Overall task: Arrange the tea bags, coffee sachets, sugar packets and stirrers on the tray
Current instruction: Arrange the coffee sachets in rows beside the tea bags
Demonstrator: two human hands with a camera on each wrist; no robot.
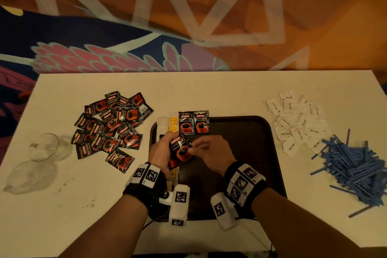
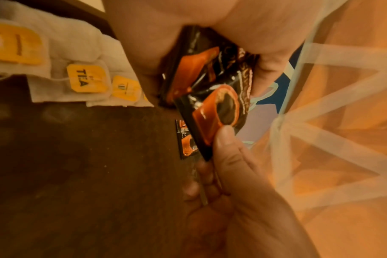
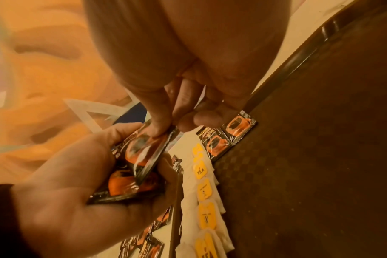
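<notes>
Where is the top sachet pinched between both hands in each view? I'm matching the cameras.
Head: the sachet sits centre, over the tray's left part.
Left wrist: the sachet is centre, above the right hand's thumb.
Right wrist: the sachet is left of centre.
Shared landmark: the yellow tea tags.

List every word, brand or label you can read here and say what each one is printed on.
"KOPIKO" and "SUPREMO": on the coffee sachets laid on the tray, the sachet in the left hand, and the loose pile.
"TEA": on the yellow tea bag tags.
Sugar packets: dark print, too small to read.
Wrist-band squares: coded patterns, not words.
</notes>
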